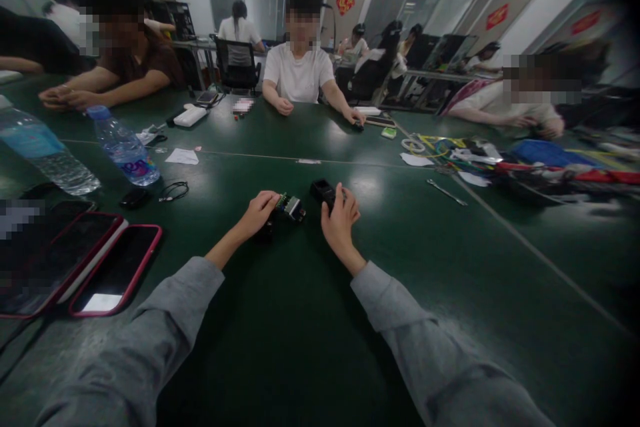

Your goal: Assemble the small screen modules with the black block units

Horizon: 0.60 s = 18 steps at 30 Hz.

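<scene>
Over the middle of the green table (pixel 280 320), my left hand (pixel 257 215) is closed on a small circuit board (pixel 289 207) with a metal connector pointing right. A dark piece (pixel 265 232) shows beneath that hand; I cannot tell what it is. My right hand (pixel 341 220) grips a black rectangular plastic casing (pixel 323 192), its open-looking end tilted toward the upper left. Fingers and thumb wrap its right side and hide part of it. A short gap separates the board from the casing.
Two water bottles (pixel 127 150), a red-edged phone (pixel 117 270) and a tablet-like device (pixel 60 260) are at left. A wrench (pixel 447 192) lies to the right, before a heap of cables and tools (pixel 500 160). A person (pixel 300 73) sits opposite, others at both sides.
</scene>
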### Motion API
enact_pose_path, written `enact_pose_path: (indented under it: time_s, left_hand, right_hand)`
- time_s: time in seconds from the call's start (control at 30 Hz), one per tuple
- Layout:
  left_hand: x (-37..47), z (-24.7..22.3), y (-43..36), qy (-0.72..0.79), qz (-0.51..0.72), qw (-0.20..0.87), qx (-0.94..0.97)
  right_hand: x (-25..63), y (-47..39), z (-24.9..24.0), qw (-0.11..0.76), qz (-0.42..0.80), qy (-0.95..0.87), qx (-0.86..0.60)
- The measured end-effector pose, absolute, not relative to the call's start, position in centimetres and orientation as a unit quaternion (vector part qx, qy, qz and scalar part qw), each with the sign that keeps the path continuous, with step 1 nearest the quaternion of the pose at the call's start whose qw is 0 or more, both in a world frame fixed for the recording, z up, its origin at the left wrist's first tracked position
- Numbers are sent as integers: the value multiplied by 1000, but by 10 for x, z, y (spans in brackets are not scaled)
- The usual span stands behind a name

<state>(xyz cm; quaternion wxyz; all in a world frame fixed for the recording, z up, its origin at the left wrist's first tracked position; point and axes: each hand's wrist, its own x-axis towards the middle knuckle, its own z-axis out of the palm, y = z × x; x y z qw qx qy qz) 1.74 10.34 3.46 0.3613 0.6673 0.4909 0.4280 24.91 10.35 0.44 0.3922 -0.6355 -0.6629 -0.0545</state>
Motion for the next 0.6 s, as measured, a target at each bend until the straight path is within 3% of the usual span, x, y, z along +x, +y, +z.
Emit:
enact_pose_path:
  time_s: [0.13,0.27,0.6]
  left_hand:
    - [19,27,106,479,429,317,697]
    - [18,22,108,463,452,308,697]
    - [23,16,103,477,495,273,672]
  right_hand:
    - [241,90,15,439,-8,-752,-492]
    - [230,81,16,354,72,-849,-385]
    - [227,84,11,316,74,-833,-448]
